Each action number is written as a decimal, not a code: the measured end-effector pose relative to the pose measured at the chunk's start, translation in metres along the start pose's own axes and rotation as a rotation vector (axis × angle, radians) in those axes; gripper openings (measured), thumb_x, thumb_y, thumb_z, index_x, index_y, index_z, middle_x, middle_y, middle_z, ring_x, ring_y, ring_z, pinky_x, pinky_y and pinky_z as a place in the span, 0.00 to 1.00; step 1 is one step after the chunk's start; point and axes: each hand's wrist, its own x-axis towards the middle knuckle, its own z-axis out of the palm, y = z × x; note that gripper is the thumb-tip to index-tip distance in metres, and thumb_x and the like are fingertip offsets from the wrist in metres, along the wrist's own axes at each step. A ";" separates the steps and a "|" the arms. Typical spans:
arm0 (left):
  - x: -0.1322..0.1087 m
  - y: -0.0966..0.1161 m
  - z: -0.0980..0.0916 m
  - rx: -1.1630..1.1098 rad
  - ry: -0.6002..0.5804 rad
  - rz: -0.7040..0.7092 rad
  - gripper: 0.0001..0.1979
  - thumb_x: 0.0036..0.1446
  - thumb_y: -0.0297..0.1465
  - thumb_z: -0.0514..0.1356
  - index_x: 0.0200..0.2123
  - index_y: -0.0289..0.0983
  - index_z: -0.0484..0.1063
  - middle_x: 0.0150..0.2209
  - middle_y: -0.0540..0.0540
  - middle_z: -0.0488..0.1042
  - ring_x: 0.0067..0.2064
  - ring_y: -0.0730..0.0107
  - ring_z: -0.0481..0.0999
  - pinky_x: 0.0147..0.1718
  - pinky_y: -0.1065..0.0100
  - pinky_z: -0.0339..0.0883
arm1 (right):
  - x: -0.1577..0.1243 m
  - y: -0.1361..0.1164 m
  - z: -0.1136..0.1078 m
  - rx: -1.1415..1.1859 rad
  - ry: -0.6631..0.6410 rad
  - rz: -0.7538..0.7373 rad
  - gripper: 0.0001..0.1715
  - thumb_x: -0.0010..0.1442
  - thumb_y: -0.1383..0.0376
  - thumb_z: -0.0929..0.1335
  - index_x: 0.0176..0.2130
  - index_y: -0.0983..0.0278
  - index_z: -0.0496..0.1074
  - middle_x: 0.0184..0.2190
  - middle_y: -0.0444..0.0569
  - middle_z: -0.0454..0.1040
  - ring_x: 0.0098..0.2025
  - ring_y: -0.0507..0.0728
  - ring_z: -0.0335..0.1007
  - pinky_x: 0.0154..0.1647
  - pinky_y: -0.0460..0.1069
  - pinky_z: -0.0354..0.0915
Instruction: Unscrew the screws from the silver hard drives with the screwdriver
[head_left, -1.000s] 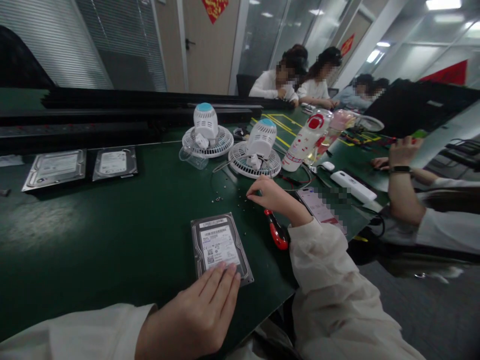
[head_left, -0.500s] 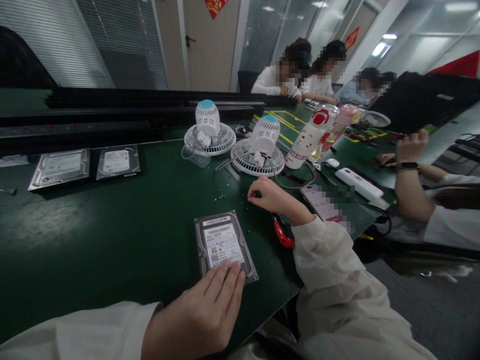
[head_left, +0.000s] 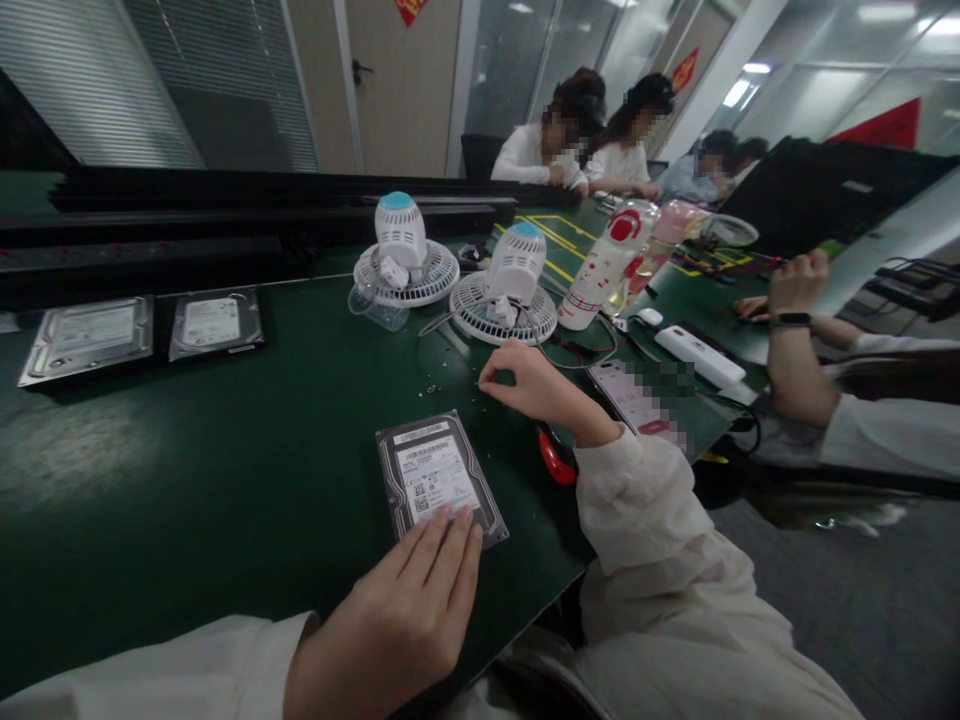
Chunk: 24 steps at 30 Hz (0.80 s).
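A hard drive point(head_left: 431, 465) with a white printed label lies flat on the green table. My left hand point(head_left: 401, 600) rests over its near end, fingers stretched out and lying flat on the label; the thumb is hidden. Just beyond the drive's far right corner is my right hand point(head_left: 525, 385), low over the table, with thumb and forefinger pinched together. Whatever is between those fingertips is too small to make out. Several tiny screws point(head_left: 431, 388) are scattered to the left of the pinch. Below my right wrist lies a red and black tool handle point(head_left: 555, 458), partly covered by my forearm.
Two more hard drives, one point(head_left: 90, 338) larger-looking and one point(head_left: 216, 322) beside it, lie at the left. Two white fans point(head_left: 405, 270) stand face down beyond my hands, near a bottle point(head_left: 604, 265). A phone point(head_left: 634, 400) and white power bank point(head_left: 701, 357) are right, beside another person's arm point(head_left: 802, 350).
The whole view has shifted, so the table's things sit slightly further left in the picture. My left hand stays on the drive, and my right hand keeps its pinch near the screws.
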 end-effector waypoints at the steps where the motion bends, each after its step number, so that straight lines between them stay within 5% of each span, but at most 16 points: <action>1: 0.001 0.000 0.000 0.000 -0.004 -0.006 0.20 0.66 0.24 0.46 0.52 0.24 0.73 0.52 0.33 0.78 0.52 0.55 0.80 0.49 0.60 0.74 | -0.001 -0.003 -0.001 0.046 0.001 0.003 0.05 0.56 0.68 0.70 0.30 0.67 0.77 0.31 0.51 0.78 0.41 0.56 0.66 0.49 0.54 0.61; 11: 0.009 -0.002 0.002 0.022 -0.038 -0.036 0.20 0.65 0.23 0.47 0.54 0.22 0.72 0.54 0.30 0.77 0.54 0.51 0.79 0.48 0.59 0.76 | -0.010 -0.024 -0.010 0.573 -0.334 0.135 0.18 0.54 0.55 0.73 0.34 0.69 0.75 0.30 0.46 0.77 0.31 0.48 0.71 0.36 0.46 0.67; 24: 0.005 -0.008 0.000 -0.011 -0.054 -0.017 0.20 0.65 0.23 0.48 0.55 0.23 0.71 0.55 0.31 0.76 0.54 0.53 0.79 0.50 0.60 0.75 | -0.008 -0.027 -0.002 0.478 -0.666 0.197 0.12 0.54 0.61 0.73 0.33 0.69 0.78 0.29 0.45 0.78 0.31 0.48 0.71 0.37 0.45 0.66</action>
